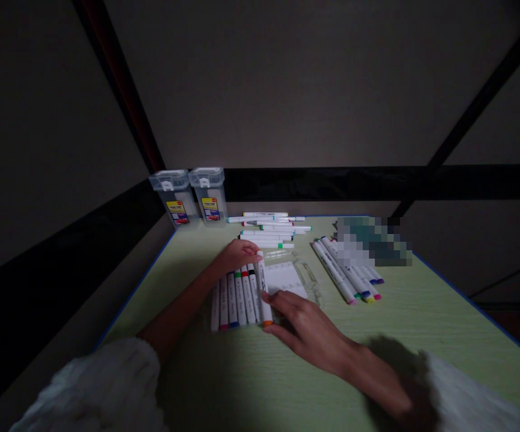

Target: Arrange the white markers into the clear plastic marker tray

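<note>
A row of white markers [238, 299] with coloured caps lies side by side on the pale green table [444, 324]. My left hand [238, 253] rests curled on the far ends of that row. My right hand [302, 324] lies at the row's near right corner, fingers partly bent, its fingertips touching the marker with the orange cap [265, 300]. Right of the row lies a clear plastic case [293, 277] with a white sheet in it. Both forearms wear white knitted sleeves.
Two clear upright marker boxes [192, 195] with yellow labels stand at the table's far left. A loose pile of markers [271, 229] lies behind the hands. Another group of markers [347, 273] lies to the right, beside a blurred patch. Dark rails run round the table.
</note>
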